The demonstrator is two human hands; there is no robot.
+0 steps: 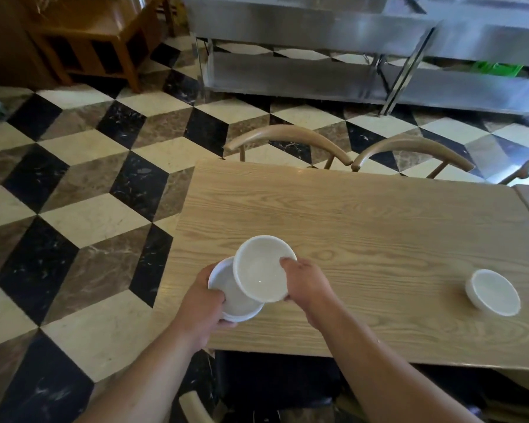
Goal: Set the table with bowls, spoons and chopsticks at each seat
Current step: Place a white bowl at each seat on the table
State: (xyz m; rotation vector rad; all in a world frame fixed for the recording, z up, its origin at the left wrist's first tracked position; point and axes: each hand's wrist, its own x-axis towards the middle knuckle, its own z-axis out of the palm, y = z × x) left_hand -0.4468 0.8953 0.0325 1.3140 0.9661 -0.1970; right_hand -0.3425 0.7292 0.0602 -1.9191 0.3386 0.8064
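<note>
Status: early. One shallow round white bowl (493, 292) already down on the pale wood-grain table (364, 215), near the near edge toward its right end, upright, well apart from my hands. No spoons or chopsticks visible anywhere on the surface.

L hand (206, 303): fingers closed around the rim of a small stack of white bowls (237, 300), thumb over the top rim, stack held in air over the near-left corner, not resting on the table. Looks like 2–3 in the stack; can't count exactly.

R hand (307, 282): pinching the right rim of a single white bowl (261, 268), thumb inside the rim, other fingers under. Bowl tilted, overlapping the stack's far-right edge, just off it or still touching; can't tell.

Judgement: this bowl goes to the near-left seat next. Two curved wooden chair backs (287, 138) at the far edge, so those seats still lack bowls. Remaining: rest of bowls, then all spoons + chopsticks.
</note>
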